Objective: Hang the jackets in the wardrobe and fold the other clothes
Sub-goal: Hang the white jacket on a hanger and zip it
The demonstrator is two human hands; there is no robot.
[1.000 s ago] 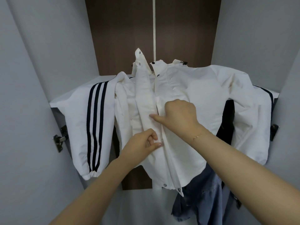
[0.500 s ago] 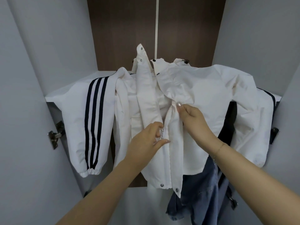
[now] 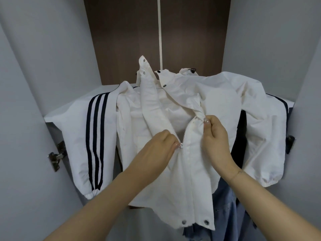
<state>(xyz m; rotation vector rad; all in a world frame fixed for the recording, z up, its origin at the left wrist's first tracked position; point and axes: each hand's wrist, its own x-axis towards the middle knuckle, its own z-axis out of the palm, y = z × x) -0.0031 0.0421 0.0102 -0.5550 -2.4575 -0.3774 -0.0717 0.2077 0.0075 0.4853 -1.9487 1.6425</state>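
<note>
**Zipping the hung white jacket, mid-frame**

White jacket (image 3: 199,108) hangs centre frame inside the wardrobe (image 3: 52,66), front facing camera. Hanger not visible, so how it hangs can't be told. Zip (image 3: 186,129) closed from about the middle down, open above, collar flaps spread.

Left hand (image 3: 156,152) sits at centre, fingers curled, fingertips pinching at the zip slider (image 3: 180,145) (the pull itself is too small to see clearly). Right hand (image 3: 214,134) just right of it, thumb and forefinger pinching the jacket's right front edge beside the open zip teeth, holding the fabric taut.

Step in hand, judged: closing the zip on a jacket already in the wardrobe, part of the hang-the-jackets half. Folding not begun here.

Next move probably calls for running the slider up toward the collar while the right hand keeps the edge tense and in line; slack fabric near the teeth could snag.

Other stuff: a second white garment with black stripes (image 3: 94,140) left of frame, draped over the white shelf (image 3: 57,117); denim garment (image 3: 229,214) lower right, behind the jacket hem; door hinge (image 3: 56,156) at left edge.
</note>
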